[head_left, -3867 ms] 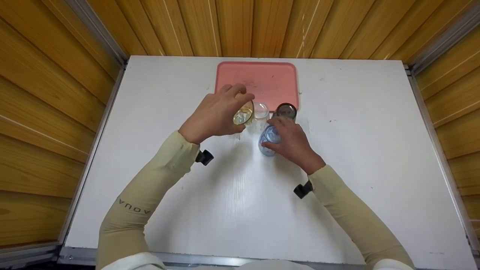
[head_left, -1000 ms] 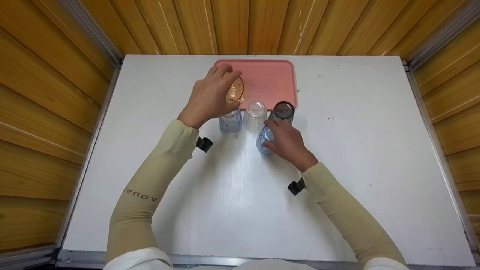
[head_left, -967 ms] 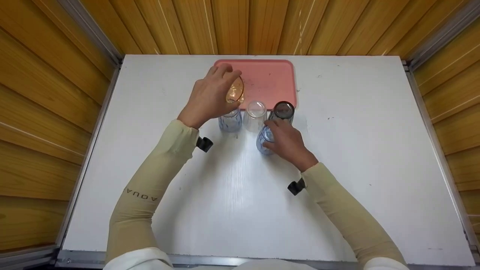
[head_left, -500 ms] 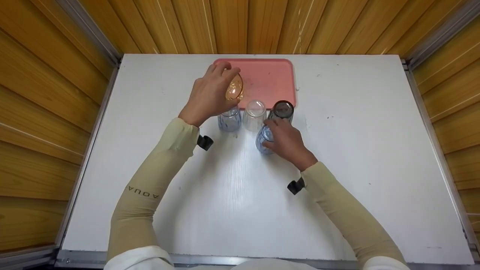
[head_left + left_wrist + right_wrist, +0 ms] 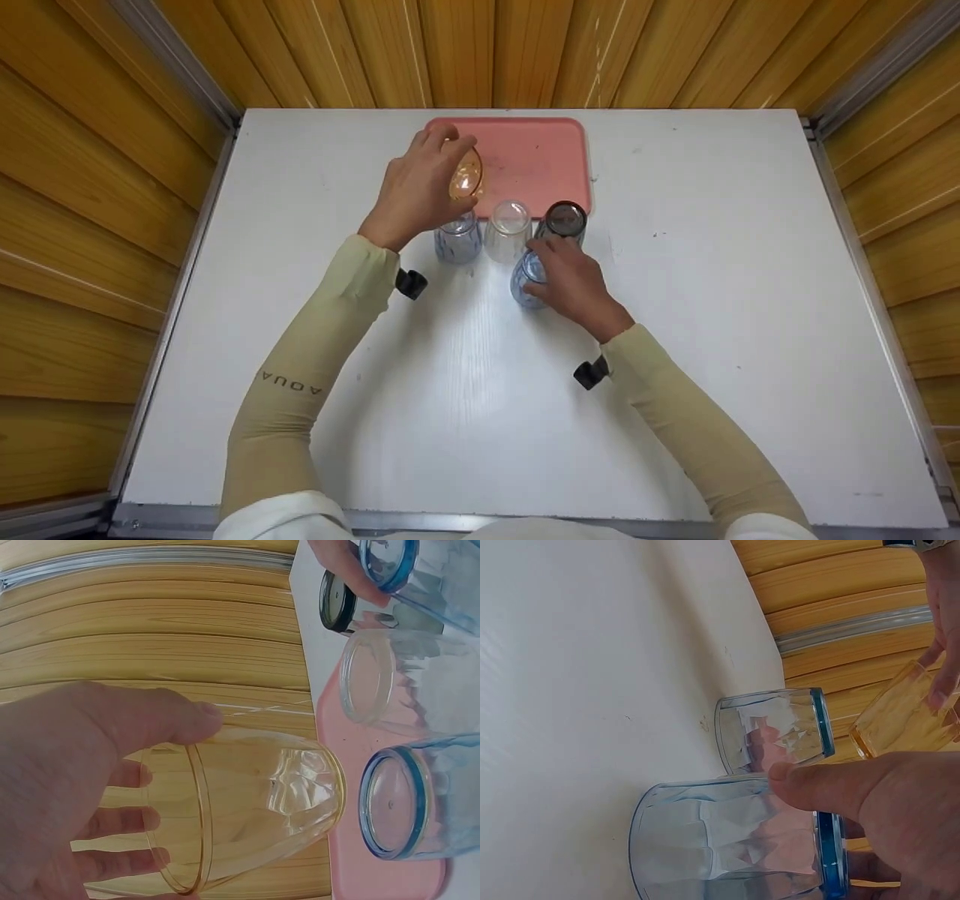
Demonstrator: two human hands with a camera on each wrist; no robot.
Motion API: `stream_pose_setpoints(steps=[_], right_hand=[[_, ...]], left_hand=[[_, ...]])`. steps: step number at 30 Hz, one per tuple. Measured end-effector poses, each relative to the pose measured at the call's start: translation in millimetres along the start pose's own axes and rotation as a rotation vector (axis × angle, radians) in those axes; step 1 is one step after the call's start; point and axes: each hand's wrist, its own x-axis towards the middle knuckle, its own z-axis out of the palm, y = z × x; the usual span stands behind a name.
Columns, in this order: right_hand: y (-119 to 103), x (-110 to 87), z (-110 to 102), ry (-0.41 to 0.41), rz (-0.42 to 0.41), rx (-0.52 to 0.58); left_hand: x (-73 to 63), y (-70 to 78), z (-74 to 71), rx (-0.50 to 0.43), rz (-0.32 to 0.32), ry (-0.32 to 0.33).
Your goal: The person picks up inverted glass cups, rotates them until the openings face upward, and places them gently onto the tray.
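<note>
My left hand (image 5: 420, 184) holds an amber drinking glass (image 5: 262, 802) near its rim, thumb on one side and fingers on the other. The amber glass hangs in the air, base down, above and behind a blue glass (image 5: 458, 241) at the left of a row. That blue glass stands upside down, as do a clear glass (image 5: 508, 232) and a dark grey glass (image 5: 564, 221) beside it. In front of the dark glass, my right hand (image 5: 576, 285) grips a second blue glass (image 5: 712, 840), upside down on the table, around its upper part.
A pink tray (image 5: 536, 157) lies at the back of the white table (image 5: 465, 420), right behind the row of glasses. Wood-panelled walls (image 5: 495, 52) close off the back and both sides. Each wrist carries a small black camera mount (image 5: 411, 284).
My left hand has carried the amber glass left and back, away from near the clear glass, uncovering the left blue glass. The right hand stays on its blue glass, almost still.
</note>
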Motion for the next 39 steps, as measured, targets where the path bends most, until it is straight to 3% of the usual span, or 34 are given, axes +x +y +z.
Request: stream_pose_setpoints(steps=[7,14,23,39], right_hand=[[-0.1,0.1,0.5,-0.006,0.018,0.016],[-0.8,-0.6,0.7,0.001,0.017,0.020],[0.8,-0.7,0.5,0.013,-0.015,-0.006],[0.4,-1.0,0.8,0.010,-0.003,0.016]], left_hand=[[1.5,-3.8,6.2,-0.014,-0.004,0.005],[3.1,-6.2,12.3,-0.027,-0.040,-0.040],[3.6,-7.5,12.6,-0.032,-0.008,0.003],[9.7,-6.1,10.8,-0.032,-0.046,-0.042]])
